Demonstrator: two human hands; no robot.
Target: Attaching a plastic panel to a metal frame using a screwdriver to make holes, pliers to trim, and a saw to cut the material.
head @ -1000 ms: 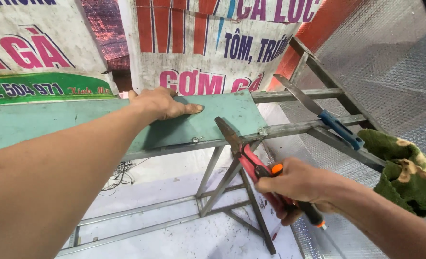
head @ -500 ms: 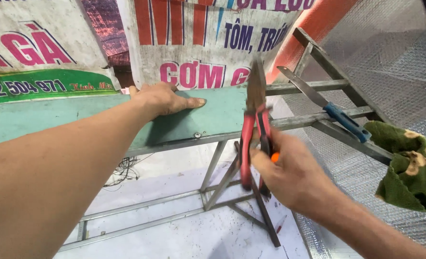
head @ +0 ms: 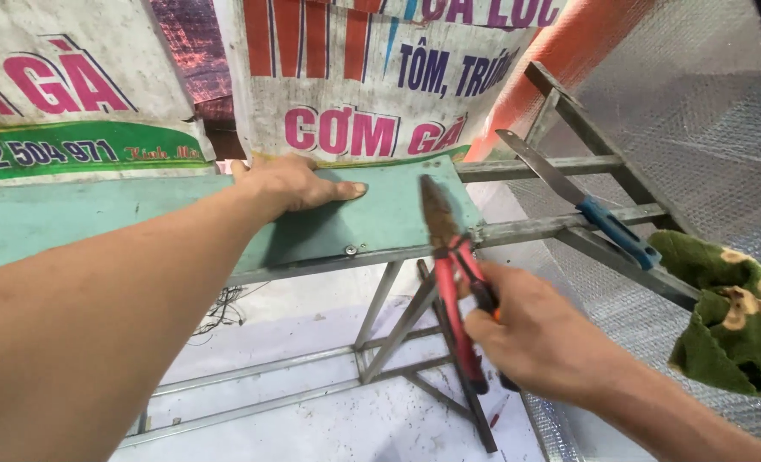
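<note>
Head view: the left hand [head: 299,184] is pressing flat, fingers spread, on the green panel [head: 380,214] lying atop the metal frame [head: 535,227], while the right hand [head: 539,338] is clenching red-handled pliers [head: 449,265], nose raised at the panel's front edge. Judged step: lining the pliers up with the edge fastener [head: 350,250]; seating them there calls for steady aim and continued downward pressure.

Behind the counter we see two hanging printed banners: a white one with pink letters and a green band [head: 64,111], and a white one with red stripes [head: 372,77].
</note>
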